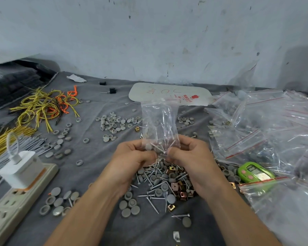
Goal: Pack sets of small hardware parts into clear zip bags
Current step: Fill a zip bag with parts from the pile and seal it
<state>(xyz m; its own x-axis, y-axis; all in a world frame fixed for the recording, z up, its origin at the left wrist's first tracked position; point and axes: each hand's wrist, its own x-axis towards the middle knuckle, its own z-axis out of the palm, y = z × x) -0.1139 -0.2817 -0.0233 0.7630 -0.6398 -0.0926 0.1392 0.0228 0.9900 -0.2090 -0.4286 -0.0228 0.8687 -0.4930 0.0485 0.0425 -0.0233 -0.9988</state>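
- At the far left a power strip [13, 206] with a white charger [22, 167] plugged in is laid along the side, probably to keep it out of the working area. Its near end is cut off by the frame.
- Yellow wires [43, 107] and loose grey caps [112, 123] are spread in separate groups on the grey cloth [96, 144], apparently so that each kind can be reached by itself.
- The left hand [132, 157] is closed in a narrow pinch on the near left corner of the clear zip bag [158, 125]. Its fingertips are hidden behind the knuckles.
- The bag is held upright just above the pile of screws, caps and copper-coloured clips [165, 181], likely so that anything dropped lands on the stock. Some screws and grey caps are seen inside it, gathered at the end near the hands.
- The near right corner is pinched in the same way by the right hand [190, 157]. Whether the zip end is the one being held cannot be told, since no red strip is seen on this bag.
- At the right a green device [254, 172] is partly covered by the heap of zip bags [273, 121]. Its screen cannot be read.
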